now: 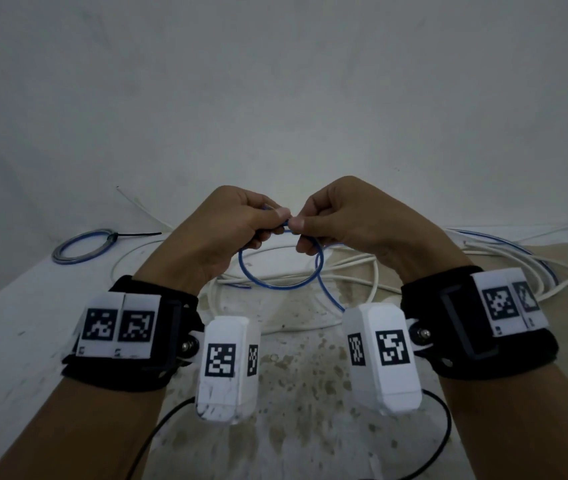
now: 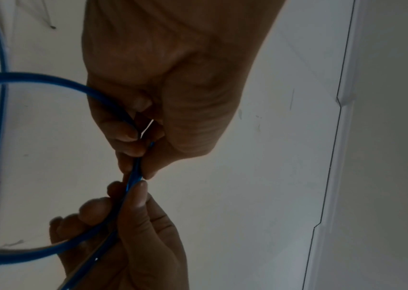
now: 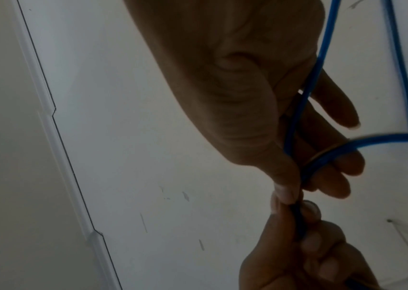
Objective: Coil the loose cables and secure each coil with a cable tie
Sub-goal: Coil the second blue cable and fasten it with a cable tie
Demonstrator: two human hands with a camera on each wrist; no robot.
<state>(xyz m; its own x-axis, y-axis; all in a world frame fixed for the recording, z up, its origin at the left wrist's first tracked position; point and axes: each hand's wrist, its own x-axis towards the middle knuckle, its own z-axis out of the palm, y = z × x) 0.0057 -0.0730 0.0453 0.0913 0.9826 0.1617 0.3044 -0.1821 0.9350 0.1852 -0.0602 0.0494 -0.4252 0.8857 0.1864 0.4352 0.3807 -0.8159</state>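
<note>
Both hands are raised over the table, holding one blue cable [image 1: 275, 287] that hangs in a single loop below them. My left hand [image 1: 275, 218] pinches it between thumb and fingertips, the other fingers curled round it. My right hand [image 1: 300, 221] pinches the same cable right beside it, thumbs nearly touching. In the left wrist view the left hand [image 2: 137, 168] and right hand [image 2: 128, 186] meet on the blue cable [image 2: 36, 78]. The right wrist view shows the right hand [image 3: 297, 191], the left hand [image 3: 294, 208] and the cable [image 3: 322, 58] trailing past the palm.
A finished blue-grey coil [image 1: 81, 245] bound with a black cable tie [image 1: 137, 234] lies at the table's far left. Loose white cables [image 1: 362, 265] and more blue cable sprawl across the middle and right. The table [image 1: 16, 323] meets a grey wall behind.
</note>
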